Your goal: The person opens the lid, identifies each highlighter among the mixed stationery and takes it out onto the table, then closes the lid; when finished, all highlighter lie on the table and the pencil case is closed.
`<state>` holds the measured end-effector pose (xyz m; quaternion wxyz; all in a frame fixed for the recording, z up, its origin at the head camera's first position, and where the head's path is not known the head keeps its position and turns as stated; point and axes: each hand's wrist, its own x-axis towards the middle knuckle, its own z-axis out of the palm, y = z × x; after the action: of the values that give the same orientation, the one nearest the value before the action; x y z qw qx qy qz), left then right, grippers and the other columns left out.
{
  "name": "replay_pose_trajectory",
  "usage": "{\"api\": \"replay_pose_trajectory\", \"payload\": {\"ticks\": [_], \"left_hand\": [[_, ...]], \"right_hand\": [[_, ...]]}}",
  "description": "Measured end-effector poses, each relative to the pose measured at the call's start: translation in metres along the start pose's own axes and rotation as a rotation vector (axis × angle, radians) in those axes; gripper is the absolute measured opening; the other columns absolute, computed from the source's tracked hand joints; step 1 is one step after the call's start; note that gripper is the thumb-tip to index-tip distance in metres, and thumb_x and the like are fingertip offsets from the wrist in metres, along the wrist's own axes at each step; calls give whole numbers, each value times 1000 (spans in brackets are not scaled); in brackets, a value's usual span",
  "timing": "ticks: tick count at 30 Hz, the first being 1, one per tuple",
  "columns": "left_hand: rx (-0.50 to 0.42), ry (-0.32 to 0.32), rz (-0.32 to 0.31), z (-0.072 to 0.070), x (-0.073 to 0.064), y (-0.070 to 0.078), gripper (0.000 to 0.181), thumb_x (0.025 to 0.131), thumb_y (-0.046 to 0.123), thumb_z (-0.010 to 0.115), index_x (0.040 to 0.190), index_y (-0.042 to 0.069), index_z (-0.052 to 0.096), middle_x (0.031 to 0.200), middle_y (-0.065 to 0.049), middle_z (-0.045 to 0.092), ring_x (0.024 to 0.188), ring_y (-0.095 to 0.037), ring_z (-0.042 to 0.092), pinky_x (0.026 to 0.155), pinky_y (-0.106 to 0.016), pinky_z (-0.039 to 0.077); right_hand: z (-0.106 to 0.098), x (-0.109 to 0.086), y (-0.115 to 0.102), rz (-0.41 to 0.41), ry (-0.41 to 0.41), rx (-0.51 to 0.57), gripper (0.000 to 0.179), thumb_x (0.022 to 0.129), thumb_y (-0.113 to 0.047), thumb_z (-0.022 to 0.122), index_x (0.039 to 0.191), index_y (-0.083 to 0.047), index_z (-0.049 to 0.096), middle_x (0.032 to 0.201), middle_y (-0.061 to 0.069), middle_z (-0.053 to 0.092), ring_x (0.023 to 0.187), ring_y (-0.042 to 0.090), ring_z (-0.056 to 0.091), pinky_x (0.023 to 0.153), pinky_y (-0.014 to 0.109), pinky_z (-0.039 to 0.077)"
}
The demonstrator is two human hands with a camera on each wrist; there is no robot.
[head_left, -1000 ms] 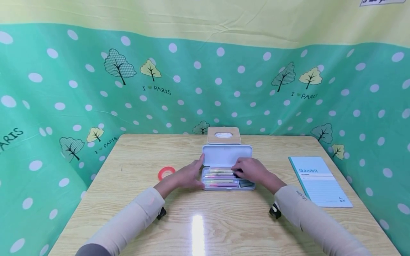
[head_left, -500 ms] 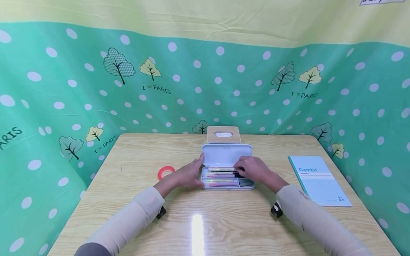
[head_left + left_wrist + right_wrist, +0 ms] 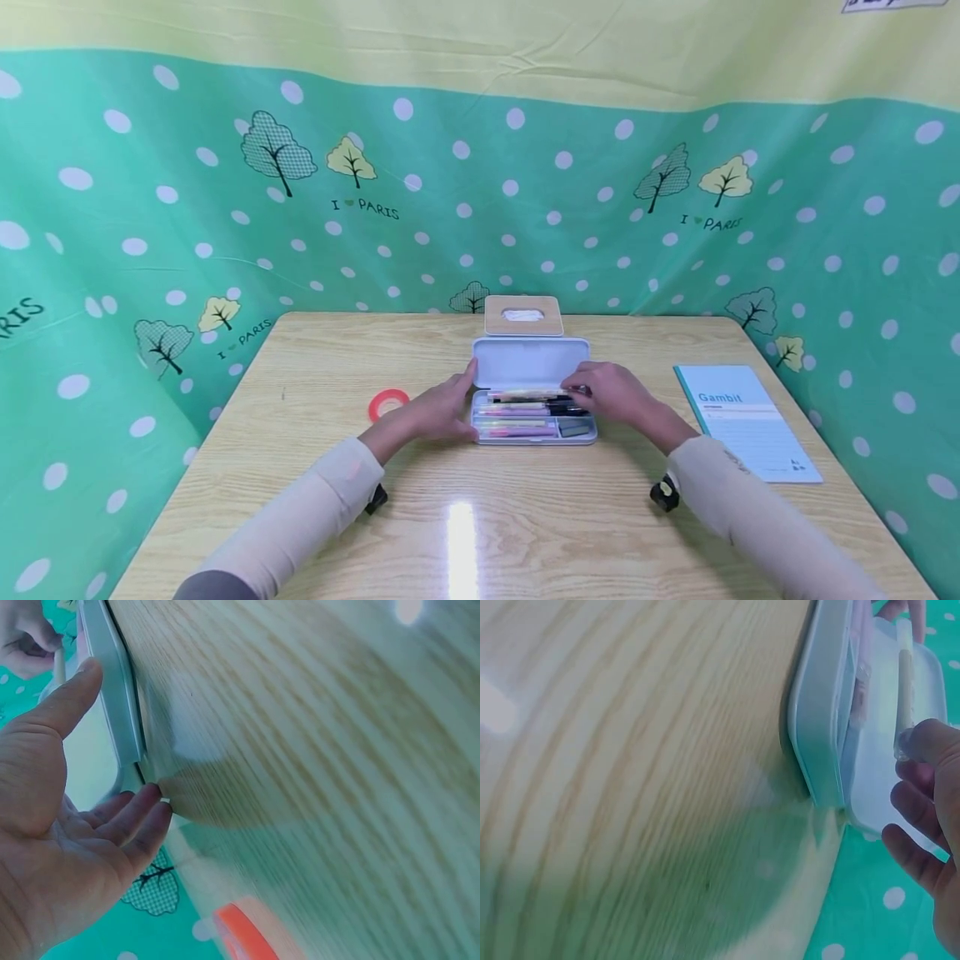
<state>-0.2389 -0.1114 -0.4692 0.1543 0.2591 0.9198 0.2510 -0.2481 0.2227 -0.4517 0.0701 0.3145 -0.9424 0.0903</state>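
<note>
An open white pencil case (image 3: 531, 363) lies on the table with its lid tilted back. Several pastel and black-ended pens (image 3: 517, 432) fill its compartments, beside a grey block (image 3: 574, 428) at the front right. My right hand (image 3: 617, 393) pinches one end of a pale, clear-ended pen (image 3: 905, 690) between thumb and forefinger, raised over the back compartment. At the case's left end is my left hand (image 3: 442, 408), thumb by the lid hinge and fingers stretched along the side. The left wrist view shows this thumb and the straight fingers close to the case wall.
A red tape roll (image 3: 374, 406) lies left of the case, near my left wrist. Behind the lid stands a tissue box (image 3: 495, 325) with a wooden top. A light blue notebook (image 3: 757, 433) lies on the right. Patterned green cloth (image 3: 450, 208) hangs behind the table.
My right hand has shifted right and slightly up, drawing the pen rightward over the case. More black pen ends now show beneath it. My left hand has stayed put.
</note>
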Motion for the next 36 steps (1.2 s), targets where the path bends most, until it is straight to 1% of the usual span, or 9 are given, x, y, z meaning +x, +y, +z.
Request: {"api": "replay_pose_trajectory", "payload": {"ticks": [5,8,12,17,20,27,32,36], "left_hand": [[-1,-3,-5,1,0,-2,132,82,44,84,163,16,-16,171,-15,15,155,-32,26,126,-44,30],[-1,0,0,2,0,-4,131,82,45,84,163,17,-16,171,-15,15,156,-31,26,127,-43,29],[4,6,15,4,1,-6,130,83,46,83,163,16,-16,171,-15,15,156,-31,25,127,-42,29],[15,6,14,4,1,-8,131,83,47,83,162,16,-16,171,-15,15,156,-30,25,127,-42,28],[15,3,9,3,1,-8,131,82,48,83,162,17,-16,172,-14,14,156,-30,25,127,-42,28],[1,7,14,2,-1,-6,131,82,46,83,162,16,-15,172,-14,14,156,-30,24,127,-42,27],[-12,7,14,1,-2,-5,131,82,45,84,162,16,-15,172,-13,13,157,-30,23,127,-43,27],[-9,3,9,0,-2,-5,131,82,46,84,162,16,-15,172,-13,11,157,-30,22,127,-43,26]], "right_hand": [[-8,-8,9,36,14,18,16,91,-19,76,106,-20,81,100,-1,77,85,11,70,75,30,62],[-14,-12,16,50,33,29,16,91,-18,76,106,-19,81,98,-1,77,79,9,67,70,28,60],[-20,-18,27,30,79,30,15,91,-15,75,104,-17,81,93,-1,76,72,6,62,62,24,54],[-27,-27,43,18,132,23,14,90,-13,76,103,-14,82,89,-1,76,71,7,64,60,23,54],[-29,-33,52,37,147,38,14,90,-11,75,102,-13,82,88,-1,76,71,8,64,60,24,54],[-35,-48,72,120,133,26,14,91,-12,75,103,-14,81,88,-1,76,72,8,62,61,25,55],[-36,-61,88,155,110,16,14,91,-12,74,104,-12,81,90,1,76,73,9,62,62,28,54],[-36,-69,99,183,82,28,14,92,-11,74,105,-11,80,91,3,76,74,11,62,63,30,55]]}}
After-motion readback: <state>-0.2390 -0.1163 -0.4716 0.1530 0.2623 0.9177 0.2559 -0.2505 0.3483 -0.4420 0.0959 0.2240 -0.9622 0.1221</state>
